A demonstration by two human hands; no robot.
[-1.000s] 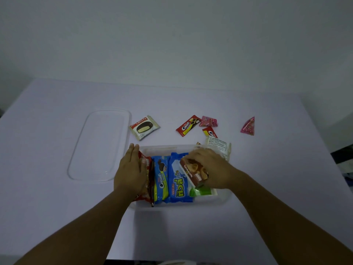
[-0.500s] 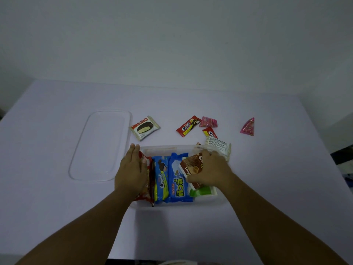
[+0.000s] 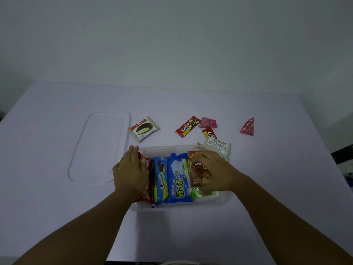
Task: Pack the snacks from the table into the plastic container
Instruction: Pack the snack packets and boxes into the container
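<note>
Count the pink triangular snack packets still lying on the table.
2. One pink triangular packet lies beside the red Cream-O wrapper; the other sits alone far right. None visible elsewhere.

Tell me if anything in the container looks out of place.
The brown snack box held by the right hand sits atop the green packet, tilted, not yet slotted in like the upright blue packs.
</note>
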